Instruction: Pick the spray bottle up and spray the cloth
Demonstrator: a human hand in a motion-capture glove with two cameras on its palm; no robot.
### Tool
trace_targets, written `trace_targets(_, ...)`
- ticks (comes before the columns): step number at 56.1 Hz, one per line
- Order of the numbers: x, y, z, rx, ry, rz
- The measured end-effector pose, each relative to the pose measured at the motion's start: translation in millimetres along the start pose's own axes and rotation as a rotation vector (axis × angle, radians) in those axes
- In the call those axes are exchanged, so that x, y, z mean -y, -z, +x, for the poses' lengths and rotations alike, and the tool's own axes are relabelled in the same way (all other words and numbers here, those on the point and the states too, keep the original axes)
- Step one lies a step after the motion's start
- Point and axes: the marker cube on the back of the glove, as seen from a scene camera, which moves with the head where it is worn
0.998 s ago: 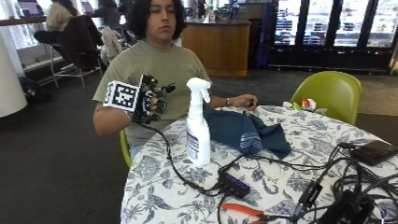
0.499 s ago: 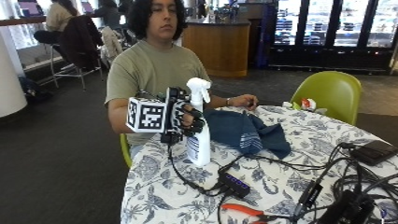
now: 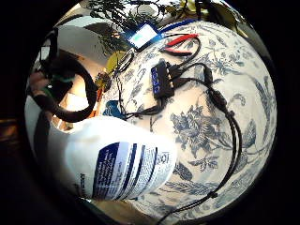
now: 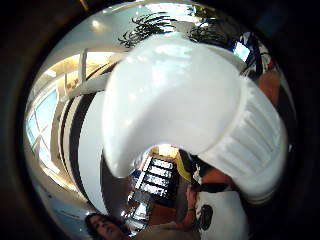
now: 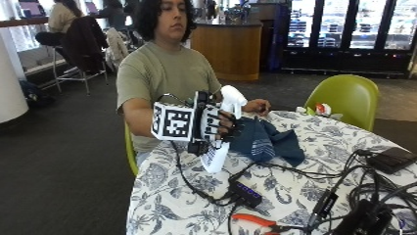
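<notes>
The white spray bottle (image 5: 220, 147) is tilted and lifted a little above the table, its white head (image 5: 232, 98) toward the cloth. My gloved right hand (image 5: 221, 125) grips it around the neck, fingers curled. The dark blue cloth (image 5: 264, 142) lies crumpled on the table just beyond the bottle, by the person's bare left hand (image 5: 259, 105). The little finger side palm view shows the bottle's labelled body (image 3: 117, 164) close to the palm, over the floral tablecloth (image 3: 206, 126). In the thumb side palm view the white spray head (image 4: 175, 95) fills the middle.
A black hub (image 5: 246, 192) with cables lies in front of the bottle on the round table (image 5: 169, 205). Red-handled pliers (image 5: 257, 223) lie near the front edge. More cables and black devices (image 5: 391, 159) crowd the right side. A green chair (image 5: 345, 95) stands behind.
My right hand has closed around the bottle's neck and lifted it off the table, tilting its base toward the front. The cloth has not moved.
</notes>
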Motion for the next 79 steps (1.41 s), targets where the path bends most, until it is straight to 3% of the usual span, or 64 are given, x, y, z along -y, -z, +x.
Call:
trace_targets(10, -1, 4, -27, 0.139, -0.037, -0.027)
trace_targets(18, -16, 26, -70, 0.201, 0.049, -0.063)
trace_targets(28, -39, 35, -145, 0.064, 0.171, -0.374)
trace_targets(38, -74, 5, -200, -0.243, 0.048, -0.814)
trace_targets(46, -91, -30, -190, -0.541, -0.087, -1.064)
trace_targets(58, -125, -79, -124, -0.901, -0.262, -1.300)
trace_targets(72, -152, -105, -41, -1.023, -0.511, -1.491)
trace_targets(79, -149, -115, -50, -0.959, -0.475, -1.467)
